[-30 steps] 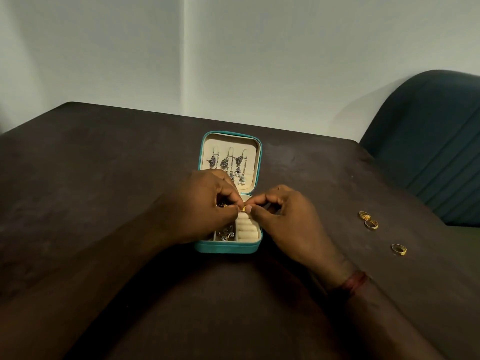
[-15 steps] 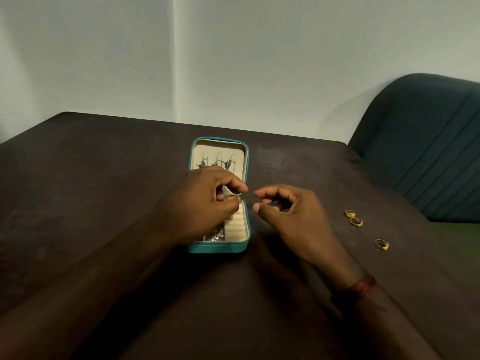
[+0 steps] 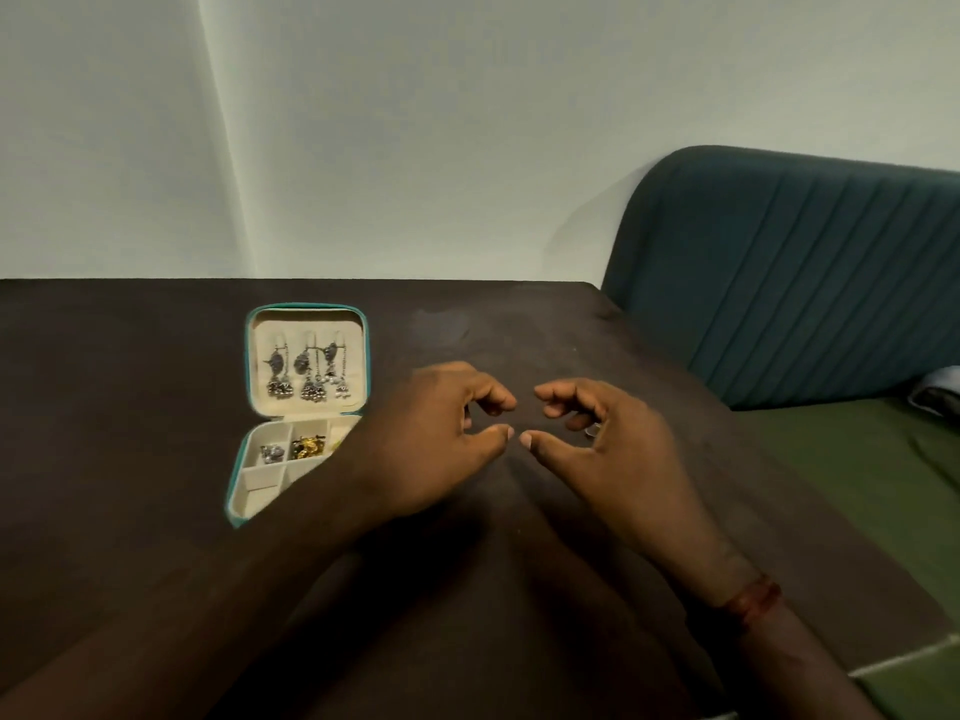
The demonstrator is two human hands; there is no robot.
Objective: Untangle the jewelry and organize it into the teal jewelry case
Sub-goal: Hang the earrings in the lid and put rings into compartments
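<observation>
- Teal jewelry case (image 3: pixel 306 322) is in neither of my hands. It lies open on the table just left of my left hand (image 3: pixel 431 444), and my left forearm crosses over its near right corner.
- My left hand hovers above the table, fingers loosely curled and thumb stretched out. Thumb and forefinger are apart, and I see nothing between them.
- My right hand (image 3: pixel 618 459) mirrors it. Its thumb tip almost meets the left thumb tip, and there is a clear gap between its thumb and curled forefinger.
- A small silvery glint (image 3: pixel 592 431) shows under the right hand's curled fingers. I cannot tell whether it is held, worn or lying on the table below, so I cannot call that grip.
- A red thread band (image 3: pixel 753 602) circles my right wrist.
- In the case's raised lid, dark silver dangling earrings (image 3: pixel 306 374) hang in a row against the cream lining.
- In the tray's far row, a silver piece (image 3: pixel 271 453) sits in the left compartment and a gold jewelry heap (image 3: pixel 307 446) in the one beside it. My arm hides the tray's right side.
- Everything rests on a dark brown table (image 3: pixel 130 407).
- Off the table's right edge stand a dark teal ribbed backrest (image 3: pixel 789 272) and a green seat cushion (image 3: pixel 857 459), with a pale wall (image 3: pixel 467 122) behind.
</observation>
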